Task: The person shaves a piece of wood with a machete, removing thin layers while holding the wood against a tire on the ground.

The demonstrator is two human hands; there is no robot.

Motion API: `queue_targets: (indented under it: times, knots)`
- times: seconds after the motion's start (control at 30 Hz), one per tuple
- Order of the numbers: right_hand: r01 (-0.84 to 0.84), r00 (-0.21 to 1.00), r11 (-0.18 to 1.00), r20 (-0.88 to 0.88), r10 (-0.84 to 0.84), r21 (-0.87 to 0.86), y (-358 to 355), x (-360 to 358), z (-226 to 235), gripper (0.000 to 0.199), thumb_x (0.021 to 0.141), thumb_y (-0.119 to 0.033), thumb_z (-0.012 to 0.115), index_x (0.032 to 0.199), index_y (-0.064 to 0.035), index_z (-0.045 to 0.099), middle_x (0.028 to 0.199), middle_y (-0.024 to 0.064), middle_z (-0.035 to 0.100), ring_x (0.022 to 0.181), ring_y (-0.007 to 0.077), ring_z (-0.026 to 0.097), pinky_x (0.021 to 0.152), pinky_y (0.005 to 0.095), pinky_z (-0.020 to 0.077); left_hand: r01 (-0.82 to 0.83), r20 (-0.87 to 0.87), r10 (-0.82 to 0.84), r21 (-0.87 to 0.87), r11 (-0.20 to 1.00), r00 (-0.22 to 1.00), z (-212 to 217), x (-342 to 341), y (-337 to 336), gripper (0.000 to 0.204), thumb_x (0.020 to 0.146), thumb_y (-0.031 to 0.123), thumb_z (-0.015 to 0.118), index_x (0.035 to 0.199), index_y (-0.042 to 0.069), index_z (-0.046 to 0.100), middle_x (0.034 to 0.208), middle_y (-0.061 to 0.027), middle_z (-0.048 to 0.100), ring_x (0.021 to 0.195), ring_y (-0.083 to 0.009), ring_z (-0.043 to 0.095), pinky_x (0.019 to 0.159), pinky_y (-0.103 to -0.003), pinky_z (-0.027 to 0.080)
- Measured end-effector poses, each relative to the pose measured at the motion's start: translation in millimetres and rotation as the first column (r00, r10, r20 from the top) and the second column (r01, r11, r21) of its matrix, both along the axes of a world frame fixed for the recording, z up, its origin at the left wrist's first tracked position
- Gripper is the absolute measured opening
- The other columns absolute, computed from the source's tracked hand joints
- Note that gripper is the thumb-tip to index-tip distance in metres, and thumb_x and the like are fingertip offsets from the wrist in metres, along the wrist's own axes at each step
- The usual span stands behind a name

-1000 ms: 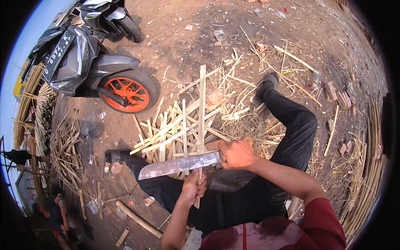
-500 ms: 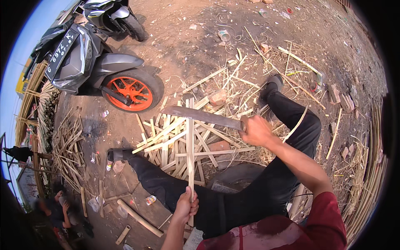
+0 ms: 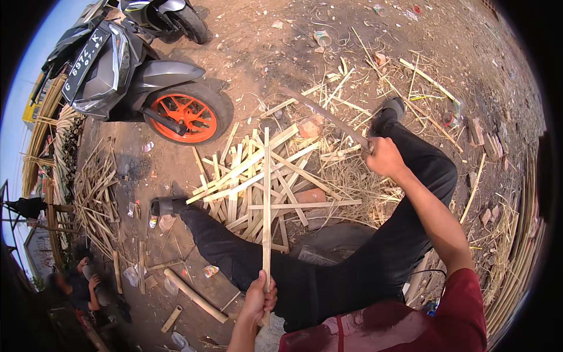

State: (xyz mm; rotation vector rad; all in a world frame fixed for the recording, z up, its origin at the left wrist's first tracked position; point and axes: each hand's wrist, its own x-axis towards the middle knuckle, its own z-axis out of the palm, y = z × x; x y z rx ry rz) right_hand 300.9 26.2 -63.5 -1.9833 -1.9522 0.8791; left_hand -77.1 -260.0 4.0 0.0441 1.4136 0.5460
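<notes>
My left hand (image 3: 260, 297) is closed round the lower part of a long, pale bamboo strip (image 3: 267, 199), which stands lengthwise away from me. In my right hand (image 3: 385, 157) is the handle of a machete, gripped in closed fingers. The machete (image 3: 331, 117) has a long dark blade that slants up and to the left, apart from the strip. Beyond the left hand, a heap of split bamboo strips (image 3: 237, 190) lies crisscrossed on the ground between my legs. A rounded dark piece that looks like a tyre (image 3: 346, 237) sits partly hidden by my leg.
A motorbike with an orange wheel (image 3: 183, 117) stands at the far left, another behind it. Bamboo poles (image 3: 196, 296) lie at the lower left, where a person (image 3: 82, 287) sits. Long bamboo lengths (image 3: 522, 252) line the right edge. Bricks (image 3: 476, 132) lie at right.
My right hand has moved up and right, lifting the machete off the strip; its blade is now steeper. My left hand keeps its hold, slightly lower.
</notes>
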Motion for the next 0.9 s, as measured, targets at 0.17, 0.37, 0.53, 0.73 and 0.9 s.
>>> queue_targets:
  times: [0.17, 0.37, 0.53, 0.73, 0.9]
  knots:
    - [-0.416, 0.903, 0.907, -0.088, 0.42, 0.061, -96, -94, 44, 0.038, 0.07, -0.025, 0.071, 0.102, -0.0049, 0.067, 0.073, 0.0213, 0.068, 0.07, 0.0423, 0.067, 0.066, 0.0509, 0.0527, 0.135, -0.064, -0.126, 0.159, 0.978, 0.99, -25, 38, 53, 0.051, 0.109, 0.049, 0.028, 0.099, 0.008, 0.056, 0.064, 0.0044, 0.038, 0.05, -0.0063, 0.033, 0.044, -0.023, 0.028]
    - [-0.544, 0.831, 0.827, -0.047, 0.555, 0.14, -123, -113, 34, 0.036, 0.072, -0.028, 0.071, 0.098, -0.0045, 0.062, 0.083, 0.0173, 0.071, 0.075, 0.0388, 0.071, 0.066, 0.0527, 0.0541, 0.215, -0.166, -0.163, 0.367, 0.905, 0.973, -26, 56, 55, 0.044, 0.11, 0.044, 0.032, 0.114, 0.008, 0.055, 0.07, 0.0018, 0.042, 0.055, -0.0078, 0.037, 0.051, -0.025, 0.036]
    - [-0.459, 0.886, 0.888, -0.054, 0.46, 0.031, -123, -115, 37, 0.032, 0.073, -0.03, 0.072, 0.095, -0.0079, 0.063, 0.079, 0.0167, 0.07, 0.074, 0.0395, 0.07, 0.069, 0.0524, 0.0547, 0.113, -0.123, -0.076, 0.331, 0.937, 0.989, -13, 51, 60, 0.042, 0.11, 0.045, 0.03, 0.111, 0.01, 0.054, 0.065, 0.0032, 0.038, 0.045, -0.0059, 0.031, 0.04, -0.025, 0.028]
    - [-0.449, 0.893, 0.894, -0.044, 0.449, 0.005, -137, -127, 30, 0.035, 0.07, -0.027, 0.075, 0.096, -0.0065, 0.063, 0.072, 0.0176, 0.068, 0.07, 0.0399, 0.068, 0.064, 0.0517, 0.0546, 0.226, -0.252, -0.12, 0.451, 0.863, 0.96, -34, 54, 54, 0.02, 0.099, 0.025, 0.059, 0.093, 0.007, 0.057, 0.064, 0.0051, 0.04, 0.051, -0.0038, 0.035, 0.045, -0.025, 0.028]
    - [-0.501, 0.865, 0.865, -0.015, 0.502, 0.018, -141, -125, 27, 0.037, 0.068, -0.028, 0.076, 0.094, -0.0056, 0.062, 0.073, 0.0167, 0.068, 0.069, 0.0387, 0.068, 0.062, 0.0503, 0.0549, 0.595, -0.603, -0.273, 0.434, 0.676, 0.749, -41, 62, 61, 0.018, 0.09, 0.008, 0.07, 0.08, 0.006, 0.055, 0.069, 0.0058, 0.047, 0.062, -0.0042, 0.041, 0.053, -0.026, 0.033]
